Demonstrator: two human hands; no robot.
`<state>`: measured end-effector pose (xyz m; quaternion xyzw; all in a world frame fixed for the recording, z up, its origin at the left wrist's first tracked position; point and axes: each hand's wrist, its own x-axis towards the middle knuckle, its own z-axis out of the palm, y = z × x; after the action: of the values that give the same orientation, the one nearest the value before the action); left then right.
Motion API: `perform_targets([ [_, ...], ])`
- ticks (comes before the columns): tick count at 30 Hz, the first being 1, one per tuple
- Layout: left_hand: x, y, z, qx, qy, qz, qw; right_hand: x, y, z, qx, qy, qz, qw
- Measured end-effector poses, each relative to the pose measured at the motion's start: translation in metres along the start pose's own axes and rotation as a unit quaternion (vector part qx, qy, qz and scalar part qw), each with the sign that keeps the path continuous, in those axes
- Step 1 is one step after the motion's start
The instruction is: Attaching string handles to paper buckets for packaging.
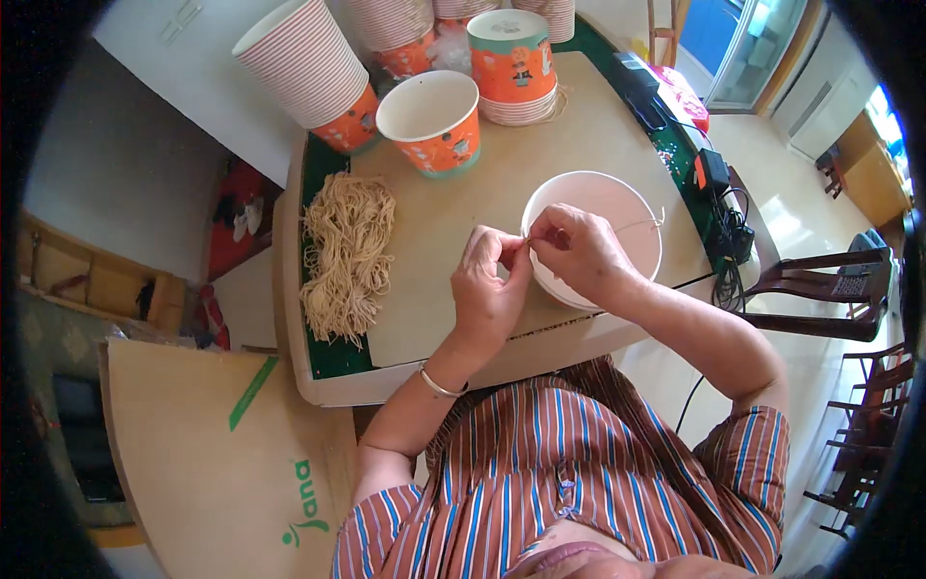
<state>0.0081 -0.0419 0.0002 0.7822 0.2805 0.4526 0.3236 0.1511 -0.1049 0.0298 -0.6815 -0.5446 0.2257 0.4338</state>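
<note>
Partly hiding the white cup [617, 207], both hands [535, 261] pinch a thin, barely visible string [641, 224].

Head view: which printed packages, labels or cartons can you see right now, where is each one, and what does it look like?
Printed paper cup: upright and open behind the hands, orange with teal band, white inside.
Upturned cup: far edge, on a stack of cups, orange with teal top.
Striped cup stack: far left corner, red-and-white stripes, orange base.
Cardboard carton: on the floor, lower left, tan, green tape and green print.
No screens visible.
</note>
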Motion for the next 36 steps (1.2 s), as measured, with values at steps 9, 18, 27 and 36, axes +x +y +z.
perform_targets([
  [9,0.001,-0.003,0.002,-0.029,0.014,-0.054,0.998,0.001,-0.002,0.000,0.043,-0.017,0.011,0.999],
  [18,0.003,-0.024,-0.002,-0.202,-0.058,-0.176,0.962,0.003,0.002,0.002,0.077,-0.038,0.045,0.995],
  [27,0.003,-0.021,-0.005,-0.215,-0.065,-0.200,0.954,0.006,0.009,0.004,0.052,-0.044,0.089,0.994],
  [36,0.003,-0.025,-0.006,-0.225,-0.068,-0.207,0.950,0.005,0.000,0.000,0.023,-0.054,0.084,0.995],
])
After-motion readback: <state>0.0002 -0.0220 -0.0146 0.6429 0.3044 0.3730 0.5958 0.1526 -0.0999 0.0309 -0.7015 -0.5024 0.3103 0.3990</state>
